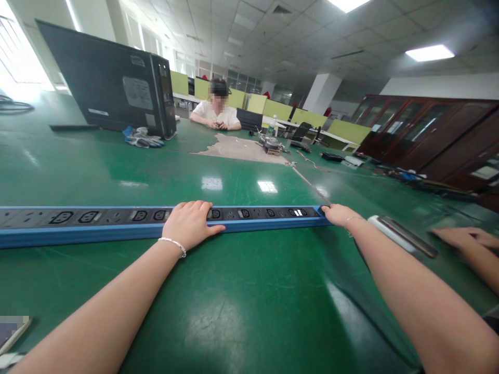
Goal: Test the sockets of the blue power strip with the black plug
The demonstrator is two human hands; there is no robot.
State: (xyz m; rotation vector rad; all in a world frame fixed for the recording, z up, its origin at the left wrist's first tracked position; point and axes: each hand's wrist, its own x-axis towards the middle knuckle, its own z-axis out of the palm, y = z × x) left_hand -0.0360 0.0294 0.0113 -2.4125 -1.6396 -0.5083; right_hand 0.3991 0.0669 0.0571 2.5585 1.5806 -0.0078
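Across the near half of a green table [249,306] lies a long blue power strip [257,226], its black face of sockets turned up. It runs from the left edge of the view to just past the middle, where its right end stops at the person's right hand [338,215]. The left hand [191,224] rests over the strip partway along – fingers side by side across the black face, thumb spread apart along the near blue side – so that it holds the strip from above. The right hand is curled narrow at the strip's end; whether its fingers close on the end itself or on a cord there, I cannot tell. A bracelet [173,246] circles the left wrist.

Just right of the right hand lies a pale, long object [403,237], blurred, and beyond it are a co-worker's hands [458,237], blurred too. On the far left of the table stands a black computer case [103,78], with a pair of gloves [144,137] at its foot. Across the table sits another person [216,111] in a white top, hands together on the surface. Near that person a pale brown patch [239,149] covers part of the table, and a plastic bottle [272,126] stands upright toward its right side.
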